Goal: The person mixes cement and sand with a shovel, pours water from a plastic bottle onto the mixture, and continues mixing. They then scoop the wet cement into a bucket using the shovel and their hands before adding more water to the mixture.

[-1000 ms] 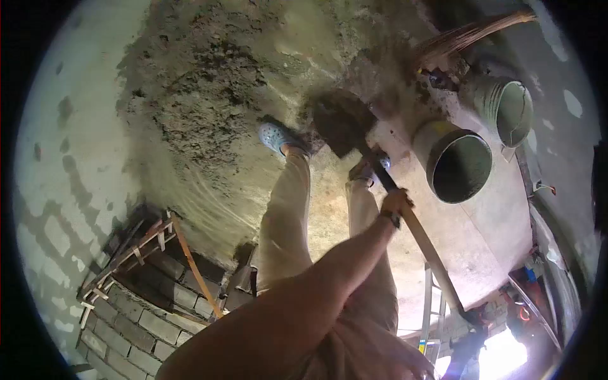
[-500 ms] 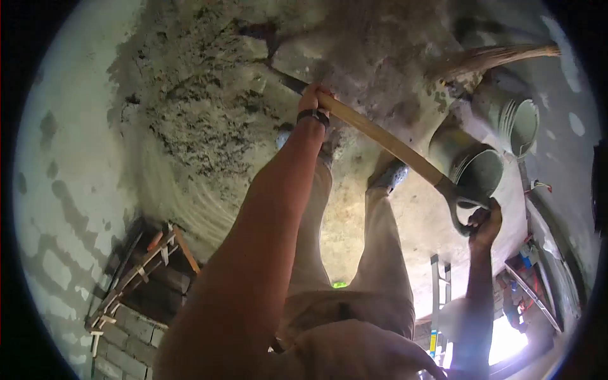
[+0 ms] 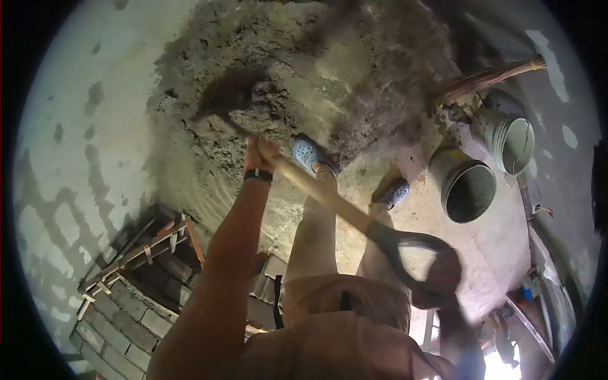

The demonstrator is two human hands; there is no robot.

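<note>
Mid-scoop, the left hand (image 3: 258, 154) grips closed around the long wooden-handled shovel (image 3: 329, 199) at centre frame, its blurred blade in the grey mortar heap (image 3: 266, 95) upper centre, while the right hand (image 3: 443, 278) clasps the D-grip lower right; turning the mix seems next.

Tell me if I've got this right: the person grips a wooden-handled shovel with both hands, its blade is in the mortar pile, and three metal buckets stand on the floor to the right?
Not quite: the head view shows two buckets, not three. The rest holds: the left hand and right hand grip the shovel, its blade in the mortar pile.
</note>
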